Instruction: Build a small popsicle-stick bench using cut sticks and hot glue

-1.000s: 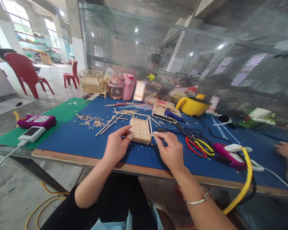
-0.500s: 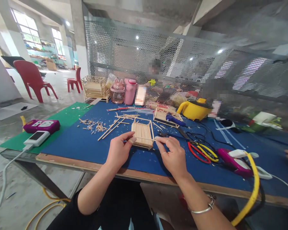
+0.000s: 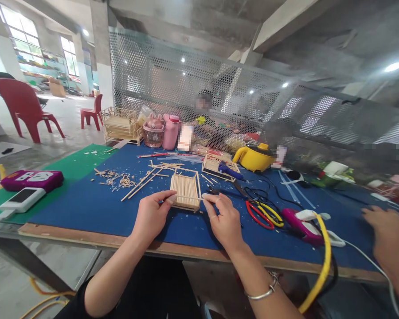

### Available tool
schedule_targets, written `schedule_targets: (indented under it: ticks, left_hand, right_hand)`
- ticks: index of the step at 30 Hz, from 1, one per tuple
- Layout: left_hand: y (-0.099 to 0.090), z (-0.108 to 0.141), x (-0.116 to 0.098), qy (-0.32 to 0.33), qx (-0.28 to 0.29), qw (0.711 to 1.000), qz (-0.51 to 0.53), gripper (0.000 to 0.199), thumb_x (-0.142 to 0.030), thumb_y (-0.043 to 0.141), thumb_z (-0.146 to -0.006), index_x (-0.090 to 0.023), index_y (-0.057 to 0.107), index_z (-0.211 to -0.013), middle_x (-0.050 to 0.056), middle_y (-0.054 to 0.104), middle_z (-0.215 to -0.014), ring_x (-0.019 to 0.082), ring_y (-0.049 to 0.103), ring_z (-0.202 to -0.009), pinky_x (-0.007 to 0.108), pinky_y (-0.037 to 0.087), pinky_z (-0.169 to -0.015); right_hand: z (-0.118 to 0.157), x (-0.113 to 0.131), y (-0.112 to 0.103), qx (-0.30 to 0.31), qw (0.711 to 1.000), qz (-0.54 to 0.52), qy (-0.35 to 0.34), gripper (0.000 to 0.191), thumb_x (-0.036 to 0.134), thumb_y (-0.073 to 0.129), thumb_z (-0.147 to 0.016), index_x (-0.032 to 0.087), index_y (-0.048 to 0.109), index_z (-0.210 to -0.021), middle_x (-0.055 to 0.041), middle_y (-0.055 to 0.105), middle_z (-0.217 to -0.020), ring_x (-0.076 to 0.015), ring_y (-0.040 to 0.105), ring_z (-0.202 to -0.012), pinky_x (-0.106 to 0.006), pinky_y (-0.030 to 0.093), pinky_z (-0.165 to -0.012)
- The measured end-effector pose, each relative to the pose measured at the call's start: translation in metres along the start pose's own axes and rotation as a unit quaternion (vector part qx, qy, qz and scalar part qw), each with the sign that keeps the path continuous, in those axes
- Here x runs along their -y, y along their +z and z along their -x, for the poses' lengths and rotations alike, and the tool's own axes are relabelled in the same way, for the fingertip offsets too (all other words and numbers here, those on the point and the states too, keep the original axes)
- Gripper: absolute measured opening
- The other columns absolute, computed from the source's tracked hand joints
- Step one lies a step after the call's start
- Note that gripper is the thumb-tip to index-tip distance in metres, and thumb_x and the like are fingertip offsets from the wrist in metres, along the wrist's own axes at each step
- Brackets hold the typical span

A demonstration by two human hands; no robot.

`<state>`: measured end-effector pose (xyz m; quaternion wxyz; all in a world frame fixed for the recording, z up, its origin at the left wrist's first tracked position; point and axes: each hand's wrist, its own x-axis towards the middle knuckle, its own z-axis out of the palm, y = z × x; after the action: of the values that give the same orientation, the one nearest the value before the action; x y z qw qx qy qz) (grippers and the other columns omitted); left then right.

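A thin wooden stick (image 3: 190, 198) is stretched between my two hands, across the near end of a small slatted wooden frame (image 3: 185, 185). My left hand (image 3: 154, 212) pinches the stick's left end between thumb and fingers. At its right end, my right hand (image 3: 224, 217) holds it in a pinch. The frame rests on the blue mat (image 3: 103, 212), with upright posts and a rail at its far side. Loose sticks (image 3: 140, 184) and short wooden scraps (image 3: 116, 178) lie left of the frame. Whether the stick touches the frame is hard to tell.
Behind are a blue glue gun (image 3: 230, 170), another wooden piece (image 3: 213, 166), a yellow pot (image 3: 256, 158) and pink bottles (image 3: 170, 132). Red-and-yellow-handled pliers (image 3: 262, 217), cables and a purple power strip (image 3: 301, 227) lie right. Another person's hand (image 3: 385, 223) rests at the far right.
The camera view has swung to the right, so the scene sits further left. More of the other person's arm shows. Both my hands still hold the stick over the frame.
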<state>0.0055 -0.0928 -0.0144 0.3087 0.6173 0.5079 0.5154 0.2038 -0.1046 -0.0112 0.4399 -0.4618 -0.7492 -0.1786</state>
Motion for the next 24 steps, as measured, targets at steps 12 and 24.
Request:
schedule_targets:
  ticks: [12, 24]
  left_hand:
    - [-0.0003, -0.0007, -0.0002, 0.007, -0.001, 1.0, 0.01, 0.025, -0.033, 0.055, -0.081, -0.021, 0.072, -0.093, 0.004, 0.074, -0.094, 0.022, 0.067, -0.088, 0.033, 0.05, -0.083]
    - [-0.0002, -0.0008, -0.0001, 0.011, -0.001, 1.0, 0.012, 0.026, -0.035, 0.054, -0.081, -0.022, 0.072, -0.094, 0.004, 0.073, -0.095, 0.022, 0.066, -0.09, 0.034, 0.05, -0.081]
  right_hand:
    - [-0.0031, 0.001, -0.0028, 0.013, 1.0, 0.011, -0.009, 0.01, 0.023, 0.053, -0.086, 0.023, 0.063, -0.09, -0.0034, 0.072, -0.088, -0.0184, 0.065, -0.081, -0.042, 0.041, -0.09]
    - [-0.0047, -0.0022, -0.0042, 0.012, 0.999, 0.024, -0.029, 0.011, 0.025, 0.054, -0.087, 0.022, 0.065, -0.089, -0.0032, 0.072, -0.086, -0.0176, 0.066, -0.08, -0.041, 0.04, -0.09]
